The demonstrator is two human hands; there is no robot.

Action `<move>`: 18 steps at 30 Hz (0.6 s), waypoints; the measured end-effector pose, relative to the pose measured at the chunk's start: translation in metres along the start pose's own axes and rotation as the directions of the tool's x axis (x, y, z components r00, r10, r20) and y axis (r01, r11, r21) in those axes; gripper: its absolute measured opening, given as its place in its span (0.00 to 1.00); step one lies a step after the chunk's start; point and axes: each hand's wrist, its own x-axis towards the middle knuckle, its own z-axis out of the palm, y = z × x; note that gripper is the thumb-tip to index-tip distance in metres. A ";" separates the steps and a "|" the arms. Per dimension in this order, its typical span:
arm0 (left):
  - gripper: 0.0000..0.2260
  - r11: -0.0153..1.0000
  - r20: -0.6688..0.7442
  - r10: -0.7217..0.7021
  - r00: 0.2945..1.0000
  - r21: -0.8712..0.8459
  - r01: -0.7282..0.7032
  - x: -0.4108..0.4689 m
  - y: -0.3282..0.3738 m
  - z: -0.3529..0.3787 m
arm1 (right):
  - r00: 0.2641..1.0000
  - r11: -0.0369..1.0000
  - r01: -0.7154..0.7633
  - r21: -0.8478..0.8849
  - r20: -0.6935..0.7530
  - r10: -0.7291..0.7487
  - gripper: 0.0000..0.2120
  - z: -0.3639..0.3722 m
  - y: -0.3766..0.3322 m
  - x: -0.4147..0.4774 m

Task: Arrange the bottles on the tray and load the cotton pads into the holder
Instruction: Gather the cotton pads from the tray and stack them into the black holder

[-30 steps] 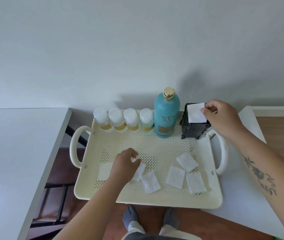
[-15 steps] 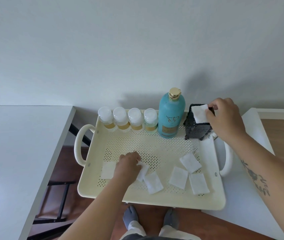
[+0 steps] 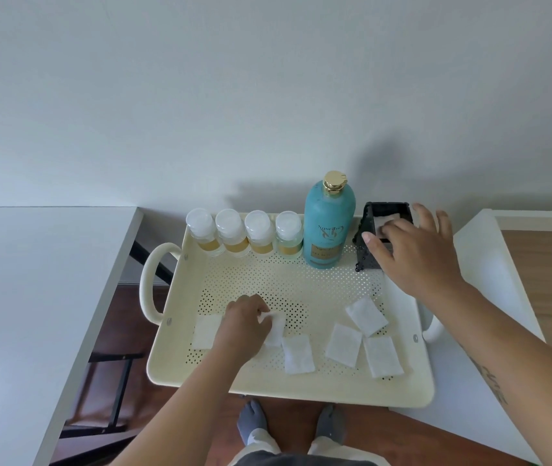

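A cream perforated tray carries several small white-capped bottles in a row along its back edge. Beside them stands a tall teal bottle with a gold cap. A black holder in the back right corner has a white cotton pad lying inside it. My right hand hovers over the holder with its fingers spread, holding nothing. At the front left, my left hand pinches one cotton pad. Several more pads lie flat on the tray floor.
The tray spans a gap between a white table on the left and a white surface on the right. Below the gap are a wooden floor and my feet in grey socks. A plain wall rises behind.
My right hand pushed its cotton pad down into the holder, let it go and spread its fingers. My left hand has closed its fingers on a pad on the tray.
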 end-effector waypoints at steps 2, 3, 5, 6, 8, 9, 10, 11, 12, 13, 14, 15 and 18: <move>0.03 0.998 -0.018 0.000 1.000 -0.070 -0.001 -0.001 0.001 -0.003 | 1.000 1.000 0.002 0.008 -0.014 -0.002 0.30 -0.001 -0.001 0.000; 0.02 0.993 -0.027 -0.007 1.000 -0.118 0.004 -0.002 0.002 -0.005 | 0.999 1.000 0.002 0.025 -0.049 -0.001 0.30 -0.002 -0.002 -0.002; 0.03 0.975 -0.042 -0.042 0.998 -0.221 0.032 -0.003 0.006 -0.011 | 0.991 0.998 0.000 0.068 -0.135 0.009 0.28 -0.004 -0.002 -0.004; 0.03 0.959 -0.045 -0.067 0.997 -0.279 0.052 -0.003 0.008 -0.013 | 0.987 0.996 -0.001 0.085 -0.161 0.015 0.26 -0.005 -0.003 -0.006; 0.03 0.908 -0.036 -0.115 0.993 -0.410 0.090 -0.003 0.012 -0.019 | 0.982 0.995 0.005 0.104 -0.187 0.015 0.24 -0.006 -0.004 -0.008; 0.03 0.876 -0.027 -0.132 0.991 -0.470 0.104 -0.002 0.014 -0.022 | 0.977 0.993 0.014 0.117 -0.214 0.011 0.22 -0.007 -0.004 -0.009; 0.03 0.848 -0.018 -0.142 0.990 -0.517 0.113 -0.003 0.016 -0.024 | 0.965 0.990 0.023 0.141 -0.261 0.014 0.20 -0.008 -0.006 -0.011; 0.04 0.824 -0.011 -0.149 0.989 -0.554 0.118 -0.003 0.017 -0.027 | 0.946 0.983 0.031 0.180 -0.322 0.029 0.16 -0.010 -0.009 -0.013; 0.04 0.800 -0.005 -0.154 0.988 -0.588 0.122 -0.003 0.020 -0.029 | 0.922 0.971 0.040 0.237 -0.384 0.055 0.13 -0.013 -0.015 -0.018; 0.04 0.772 0.002 -0.155 0.988 -0.624 0.123 -0.003 0.022 -0.031 | 0.902 0.948 0.060 0.312 -0.423 0.081 0.11 -0.015 -0.023 -0.023; 0.05 0.742 0.011 -0.150 0.989 -0.660 0.120 -0.004 0.024 -0.033 | 0.904 0.907 0.095 0.410 -0.418 0.094 0.09 -0.016 -0.033 -0.029; 0.05 0.712 0.021 -0.139 0.990 -0.693 0.115 -0.004 0.027 -0.035 | 0.931 0.839 0.120 0.531 -0.353 0.090 0.09 -0.016 -0.045 -0.037; 0.05 0.657 0.032 -0.083 0.996 -0.750 0.079 -0.008 0.035 -0.040 | 0.998 0.605 -0.056 0.794 0.060 0.013 0.11 -0.010 -0.080 -0.061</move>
